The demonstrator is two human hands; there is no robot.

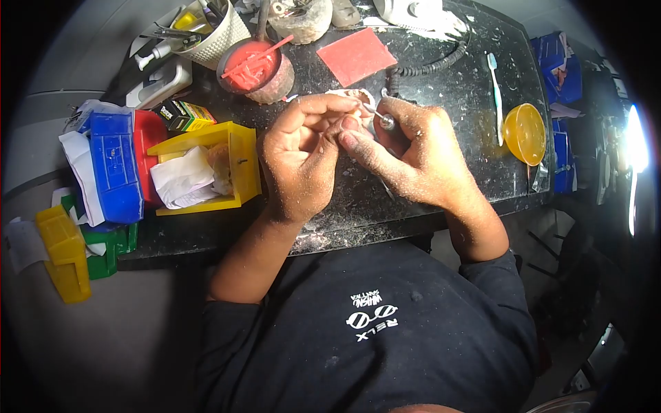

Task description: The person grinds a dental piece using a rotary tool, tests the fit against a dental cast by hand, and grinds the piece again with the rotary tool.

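My left hand [297, 155], dusted with pale powder, pinches a small pale piece [357, 112] between thumb and fingers. Its exact kind is mostly hidden by the fingertips. My right hand [425, 148] grips a rotary handpiece [387, 122], whose metal nose and thin bit point left toward that piece. Both thumbs meet at the tips. Just behind the fingers, a whitish cast-like object [363, 95] is partly covered. From behind my right hand a black coiled cord [434, 67] runs back to a white unit [420, 12].
Left of my hands stand a yellow bin [246, 168] with papers, a blue bin [117, 165] and a pot of red material [279, 86]. A red sheet [357, 56] lies behind. At right are a toothbrush [496, 96] and a yellow bowl [525, 135].
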